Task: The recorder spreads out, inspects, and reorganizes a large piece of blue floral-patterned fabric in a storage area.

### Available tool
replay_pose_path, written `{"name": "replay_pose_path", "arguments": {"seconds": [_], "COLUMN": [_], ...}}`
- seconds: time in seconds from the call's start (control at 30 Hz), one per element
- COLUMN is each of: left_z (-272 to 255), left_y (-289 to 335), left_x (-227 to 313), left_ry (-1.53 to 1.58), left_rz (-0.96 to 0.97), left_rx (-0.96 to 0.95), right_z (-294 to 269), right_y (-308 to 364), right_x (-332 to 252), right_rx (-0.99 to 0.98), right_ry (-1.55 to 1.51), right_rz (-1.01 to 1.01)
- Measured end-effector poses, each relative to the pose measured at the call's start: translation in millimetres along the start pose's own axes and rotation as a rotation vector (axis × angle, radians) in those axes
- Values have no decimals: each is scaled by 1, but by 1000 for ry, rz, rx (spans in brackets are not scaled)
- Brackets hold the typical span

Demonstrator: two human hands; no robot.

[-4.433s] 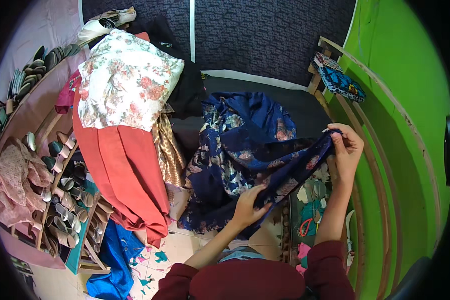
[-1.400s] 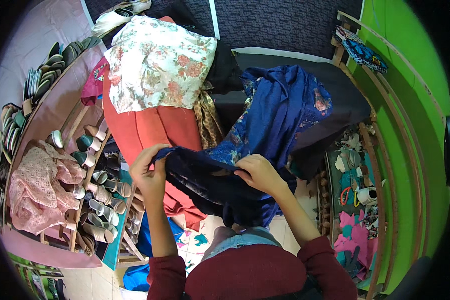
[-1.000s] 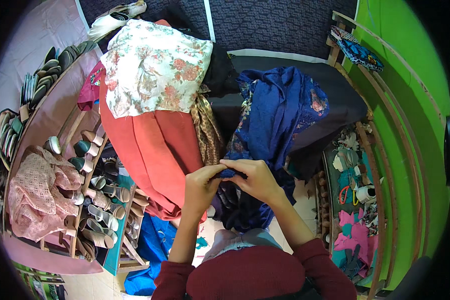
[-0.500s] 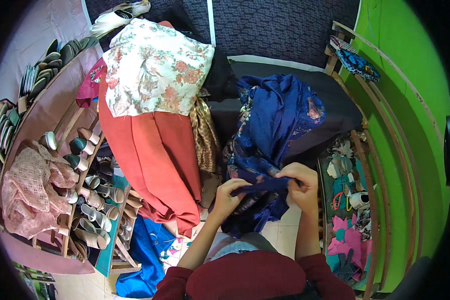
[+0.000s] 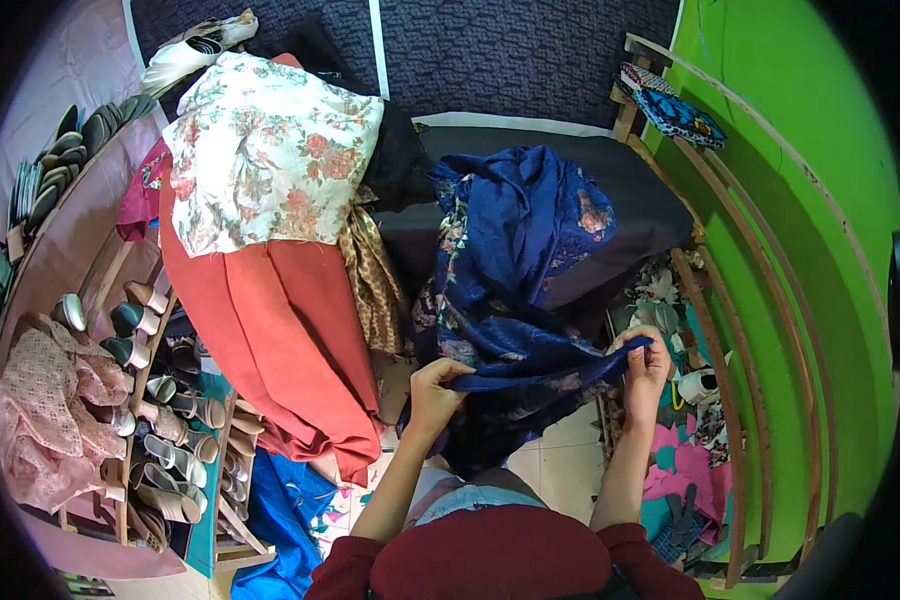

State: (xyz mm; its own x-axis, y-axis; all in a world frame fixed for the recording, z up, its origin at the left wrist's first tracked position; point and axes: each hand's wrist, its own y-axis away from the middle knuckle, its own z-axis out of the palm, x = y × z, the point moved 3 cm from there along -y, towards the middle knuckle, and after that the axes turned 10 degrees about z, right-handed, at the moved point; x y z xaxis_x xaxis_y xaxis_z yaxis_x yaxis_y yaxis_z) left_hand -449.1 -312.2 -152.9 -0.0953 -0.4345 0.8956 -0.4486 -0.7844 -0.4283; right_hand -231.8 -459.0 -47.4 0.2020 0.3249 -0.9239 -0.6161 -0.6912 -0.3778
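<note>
Dark blue floral cloth (image 5: 540,230) held along one edge by two bare hands. The upper part of the cloth lies bunched on a black-covered seat (image 5: 645,225); the lower part comes toward the person's lap and hangs above the tiled floor (image 5: 568,465). For good handling, the edge is best kept evenly taut, with both grips right at the border so that the length between them lies flat and any twist shows. Slack left in the part resting on the seat should help keep the pull from dragging the cloth down.

Left hand (image 5: 432,402): thumb and fingers brought together, pinching the edge at the near side of the cloth; exact placement of the lower fingers cannot be told. Right hand (image 5: 644,368): set slightly higher, fingers curled and thumb pressed against them, gripping a gathered corner or end of the same edge. The stretch between the hands sags only a little. Left of the cloth, and apart from the hands, hang a gold patterned cloth (image 5: 375,290) and a red cloth (image 5: 270,340).
</note>
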Motion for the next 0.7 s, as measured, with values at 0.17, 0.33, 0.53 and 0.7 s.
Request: {"name": "replay_pose_path", "arguments": {"seconds": [0.17, 0.33, 0.53, 0.7], "left_z": [9, 44, 57, 46], "left_y": [-10, 12, 13, 1], "left_x": [45, 5, -1, 29], "left_ry": [-110, 57, 300, -10], "left_rz": [98, 206, 195, 230], "left_rx": [-361, -443, -346, -324], "right_z": [7, 31, 30, 13], "right_y": [0, 3, 7, 1], "right_x": [6, -2, -1, -4], "right_rx": [44, -25, -4, 122], "right_ry": [38, 118, 60, -40], "right_rz": [28, -36, -37, -32]}}
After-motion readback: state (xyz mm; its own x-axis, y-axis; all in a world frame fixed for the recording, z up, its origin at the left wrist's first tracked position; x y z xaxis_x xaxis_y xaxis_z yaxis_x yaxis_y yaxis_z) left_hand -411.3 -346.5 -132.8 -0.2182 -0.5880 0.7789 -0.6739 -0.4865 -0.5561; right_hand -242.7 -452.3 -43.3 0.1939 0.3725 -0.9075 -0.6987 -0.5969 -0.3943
